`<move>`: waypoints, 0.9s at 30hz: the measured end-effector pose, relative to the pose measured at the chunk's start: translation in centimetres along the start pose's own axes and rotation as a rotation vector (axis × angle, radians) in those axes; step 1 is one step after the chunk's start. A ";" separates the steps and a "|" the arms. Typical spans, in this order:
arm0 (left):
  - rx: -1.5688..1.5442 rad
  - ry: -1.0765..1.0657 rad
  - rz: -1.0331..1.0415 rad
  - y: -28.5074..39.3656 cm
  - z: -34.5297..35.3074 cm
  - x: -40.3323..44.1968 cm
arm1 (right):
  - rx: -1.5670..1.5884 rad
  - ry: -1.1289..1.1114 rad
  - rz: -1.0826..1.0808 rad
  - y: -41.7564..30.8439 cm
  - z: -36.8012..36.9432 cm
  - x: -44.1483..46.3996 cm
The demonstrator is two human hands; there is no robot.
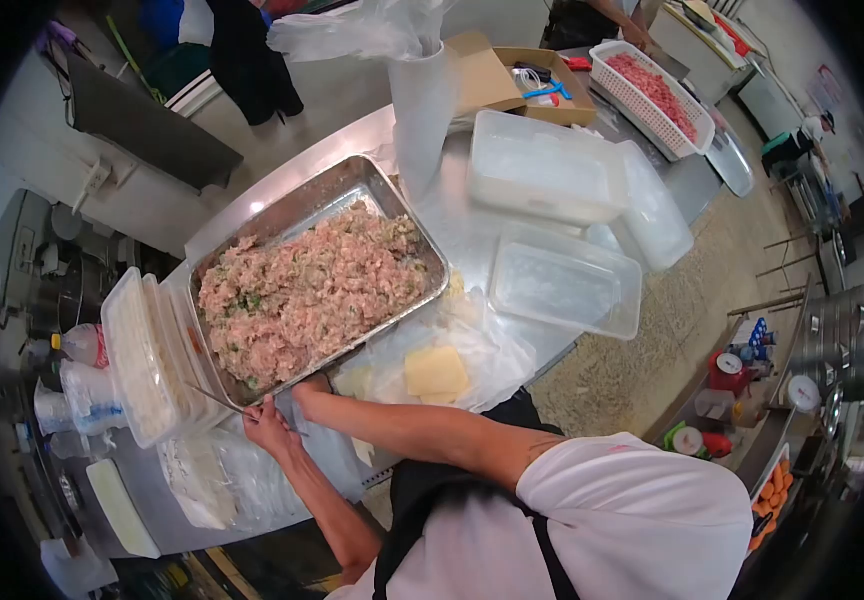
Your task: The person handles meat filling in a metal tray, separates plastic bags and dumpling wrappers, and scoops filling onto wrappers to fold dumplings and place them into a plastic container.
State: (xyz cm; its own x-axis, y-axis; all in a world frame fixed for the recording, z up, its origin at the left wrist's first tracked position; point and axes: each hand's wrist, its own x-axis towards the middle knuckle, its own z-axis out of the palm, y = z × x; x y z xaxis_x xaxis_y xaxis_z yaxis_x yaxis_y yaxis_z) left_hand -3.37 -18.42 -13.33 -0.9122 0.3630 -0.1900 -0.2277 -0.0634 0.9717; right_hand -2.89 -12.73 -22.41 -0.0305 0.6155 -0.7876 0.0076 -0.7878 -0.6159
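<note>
And here are both arms, reaching out to the person's left side! The right arm point(422, 430) cuts right across in front of the body, elbow only slightly bent, forearm slanting down to the wrist. Up near the shoulder, there are dark marks on the skin. The right hand point(311, 387) is mostly hidden, its fingers out of sight. Now the left arm point(327, 505): bent at the elbow, forearm angling forward and out to the left. The left hand point(268, 428) is closed, fingers curled in, back of the hand partly showing. Both hands are bare and close together, the right slightly farther forward.
</note>
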 end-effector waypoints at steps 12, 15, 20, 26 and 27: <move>0.034 -0.009 -0.009 -0.3 -0.2 0.1 | 0.222 -0.638 0.356 3.1 1.6 4.7; 0.033 -0.003 -0.017 -0.2 -0.2 0.1 | 0.077 -0.216 0.071 -1.4 -1.0 -0.5; 0.029 -0.054 -0.012 -0.9 -1.1 0.6 | 0.062 -0.482 0.135 -2.3 -4.5 -1.7; 0.359 -0.061 0.003 1.6 -2.2 -0.9 | -0.045 -0.579 0.060 -1.9 -12.3 -3.6; 0.356 -0.062 0.005 2.3 -2.4 -1.6 | -0.045 -0.578 0.056 -3.1 -14.1 -5.1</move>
State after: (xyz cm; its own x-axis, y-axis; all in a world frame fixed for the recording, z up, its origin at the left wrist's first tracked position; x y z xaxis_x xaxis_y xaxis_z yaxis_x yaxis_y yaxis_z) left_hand -3.27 -21.35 -11.11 -0.8880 0.4201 -0.1868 -0.0804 0.2581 0.9628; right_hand 11.37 -13.09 -16.76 -0.5694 0.4494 -0.6884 0.0670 -0.8092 -0.5837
